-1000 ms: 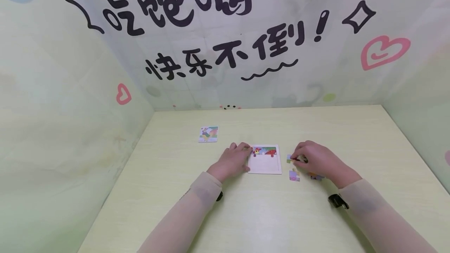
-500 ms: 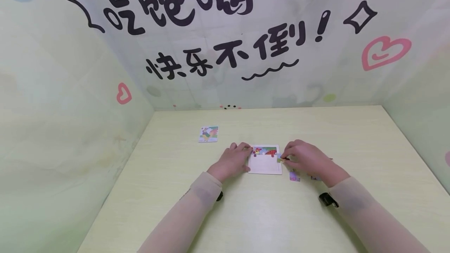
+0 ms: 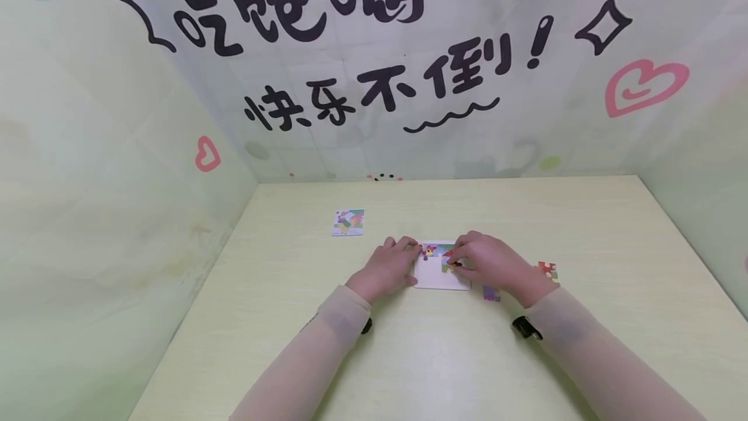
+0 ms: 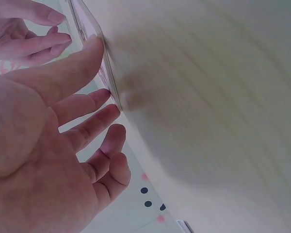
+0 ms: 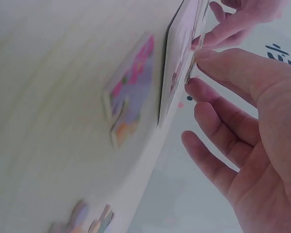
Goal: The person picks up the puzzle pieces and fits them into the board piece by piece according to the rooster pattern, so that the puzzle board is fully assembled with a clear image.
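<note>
A white puzzle tray (image 3: 429,273) lies on the table, with colourful pieces along its far side. My left hand (image 3: 387,269) rests on its left edge; in the left wrist view the thumb (image 4: 93,51) and two fingertips touch the rim, the other fingers loosely bent. My right hand (image 3: 493,264) pinches a green-and-blue puzzle piece (image 3: 446,263) over the tray, just below the far row. In the right wrist view that piece (image 5: 190,66) is a thin edge between thumb and forefinger. A purple piece (image 3: 491,293) lies right of the tray, partly hidden in the head view.
Red-and-orange puzzle material (image 3: 547,269) lies beyond the right wrist. A square picture card (image 3: 348,221) sits at the back left of the table. Printed fabric walls (image 3: 374,148) stand behind and on both sides.
My right hand has carried its piece leftward from the loose pieces, over the tray's right edge to just below the far row. The left hand has stayed on the tray.
</note>
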Tool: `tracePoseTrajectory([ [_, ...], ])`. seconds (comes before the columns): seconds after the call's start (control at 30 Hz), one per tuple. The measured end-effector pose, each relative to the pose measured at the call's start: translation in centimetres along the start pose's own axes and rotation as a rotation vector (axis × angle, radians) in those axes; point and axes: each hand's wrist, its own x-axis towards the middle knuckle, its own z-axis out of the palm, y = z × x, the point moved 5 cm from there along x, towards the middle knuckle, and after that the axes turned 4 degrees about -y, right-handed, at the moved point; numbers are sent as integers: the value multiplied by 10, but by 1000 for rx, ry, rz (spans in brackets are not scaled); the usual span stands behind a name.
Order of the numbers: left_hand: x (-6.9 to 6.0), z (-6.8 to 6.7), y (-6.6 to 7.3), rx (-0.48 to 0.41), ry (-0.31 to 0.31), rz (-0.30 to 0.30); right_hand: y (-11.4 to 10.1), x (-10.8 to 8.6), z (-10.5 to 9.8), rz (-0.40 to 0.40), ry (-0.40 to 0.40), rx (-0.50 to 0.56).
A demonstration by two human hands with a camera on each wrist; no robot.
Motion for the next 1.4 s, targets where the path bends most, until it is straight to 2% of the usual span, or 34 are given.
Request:
tracePoseTrajectory([
  [0.23, 0, 0, 0, 9, 5, 4, -5, 11, 4, 15, -22, 18],
  [0.83, 4, 2, -2, 20, 5, 8, -19, 31, 9, -16, -52, 23],
  [1.17, 2, 2, -4, 0, 0, 25, -23, 38, 14, -55, -27, 23],
  [1.4, 1, 1, -4, 4, -2, 18, -27, 38, 13, -43, -18, 0],
])
